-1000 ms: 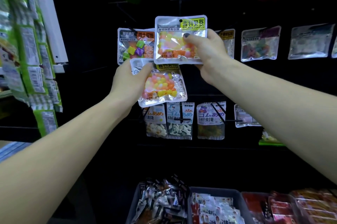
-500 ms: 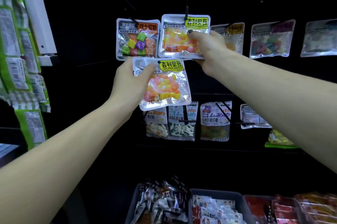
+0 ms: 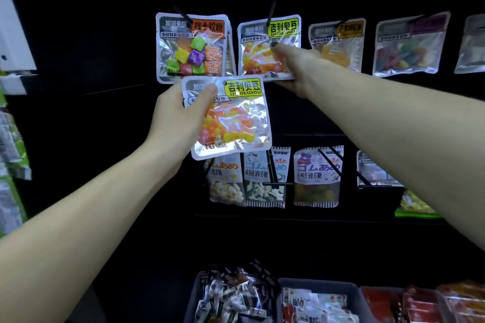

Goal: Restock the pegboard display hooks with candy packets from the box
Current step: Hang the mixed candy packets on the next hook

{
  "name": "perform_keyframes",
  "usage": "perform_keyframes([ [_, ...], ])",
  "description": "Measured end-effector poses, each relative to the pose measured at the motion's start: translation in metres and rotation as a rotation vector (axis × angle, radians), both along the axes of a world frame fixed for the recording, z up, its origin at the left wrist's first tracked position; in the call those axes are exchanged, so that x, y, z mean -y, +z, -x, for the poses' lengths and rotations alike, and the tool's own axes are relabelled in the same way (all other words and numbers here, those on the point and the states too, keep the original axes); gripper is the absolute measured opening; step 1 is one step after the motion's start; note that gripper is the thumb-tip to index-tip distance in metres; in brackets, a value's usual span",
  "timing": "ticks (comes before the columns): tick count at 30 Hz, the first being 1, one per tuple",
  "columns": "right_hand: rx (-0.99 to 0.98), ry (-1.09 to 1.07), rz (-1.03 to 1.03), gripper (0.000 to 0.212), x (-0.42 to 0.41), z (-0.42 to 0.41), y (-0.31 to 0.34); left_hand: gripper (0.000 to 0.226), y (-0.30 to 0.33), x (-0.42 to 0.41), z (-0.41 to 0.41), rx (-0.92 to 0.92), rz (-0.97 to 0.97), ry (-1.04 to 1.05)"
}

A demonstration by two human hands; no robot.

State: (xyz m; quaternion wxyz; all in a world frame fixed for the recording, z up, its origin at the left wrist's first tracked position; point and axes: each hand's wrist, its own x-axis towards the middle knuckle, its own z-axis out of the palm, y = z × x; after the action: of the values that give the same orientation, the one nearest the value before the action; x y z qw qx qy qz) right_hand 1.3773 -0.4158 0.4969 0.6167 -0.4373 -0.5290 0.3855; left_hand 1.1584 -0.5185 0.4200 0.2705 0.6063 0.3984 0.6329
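My left hand (image 3: 178,117) grips a silver jelly-bean packet (image 3: 233,123) with a yellow label, held below the upper row of the black pegboard. My right hand (image 3: 296,68) pinches a second, identical jelly-bean packet (image 3: 258,52) by its right edge, thumb on its front. That packet hangs on a black hook (image 3: 273,5) that passes through its top hole. To its left hangs a packet of square coloured sweets (image 3: 193,47) on its own hook.
More packets hang to the right, an orange one (image 3: 338,44) and a paler one (image 3: 409,47). A lower row of gummy bags (image 3: 265,178) hangs on hooks. Bins of packets (image 3: 236,296) sit at the bottom. Green packets (image 3: 10,139) line the left edge.
My right hand has slid its packet back along the hook toward the board. My left hand and its packet stayed below. The view tilted down slightly.
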Motion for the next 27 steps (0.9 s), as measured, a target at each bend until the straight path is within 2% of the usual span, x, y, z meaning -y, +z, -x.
perform_keyframes([
  [2, 0.004, 0.002, 0.027, 0.058, 0.009, -0.003, -0.004, 0.013, 0.002, 0.002, -0.001, 0.013, -0.002, -0.019],
  [4, 0.087, -0.018, 0.105, 0.065, 0.026, -0.004, -0.005, 0.017, 0.006, 0.007, -0.004, 0.018, 0.001, -0.025],
  [7, 0.248, -0.211, 0.164, 0.076, 0.055, -0.009, -0.009, 0.019, 0.011, 0.015, -0.009, -0.005, 0.003, -0.015],
  [9, 0.318, -0.268, 0.116, 0.072, 0.08, -0.008, -0.012, 0.02, 0.013, 0.019, -0.012, -0.029, -0.002, -0.009],
  [11, 0.291, -0.186, 0.087, 0.062, 0.103, -0.005, -0.014, 0.023, 0.015, 0.023, -0.016, -0.05, 0.012, 0.006],
  [13, 0.259, 0.036, 0.131, 0.056, 0.125, -0.003, -0.015, 0.028, 0.018, 0.026, -0.019, -0.055, 0.038, 0.018],
  [15, 0.307, 0.269, 0.18, 0.049, 0.143, -0.003, -0.017, 0.033, 0.021, 0.031, -0.022, -0.051, 0.047, 0.025],
  [17, 0.356, 0.369, 0.192, 0.038, 0.157, -0.002, -0.022, 0.034, 0.025, 0.034, -0.025, -0.034, 0.047, 0.026],
  [20, 0.33, 0.294, 0.13, 0.032, 0.163, -0.001, -0.026, 0.025, 0.033, 0.039, -0.028, 0.005, 0.073, -0.01],
  [24, 0.244, 0.177, -0.025, 0.023, 0.168, -0.009, -0.014, 0.017, 0.046, 0.049, -0.03, -0.048, 0.134, -0.063],
  [27, 0.169, 0.111, -0.107, 0.025, 0.169, -0.014, -0.001, 0.022, 0.055, 0.055, -0.032, -0.04, 0.094, -0.085],
])
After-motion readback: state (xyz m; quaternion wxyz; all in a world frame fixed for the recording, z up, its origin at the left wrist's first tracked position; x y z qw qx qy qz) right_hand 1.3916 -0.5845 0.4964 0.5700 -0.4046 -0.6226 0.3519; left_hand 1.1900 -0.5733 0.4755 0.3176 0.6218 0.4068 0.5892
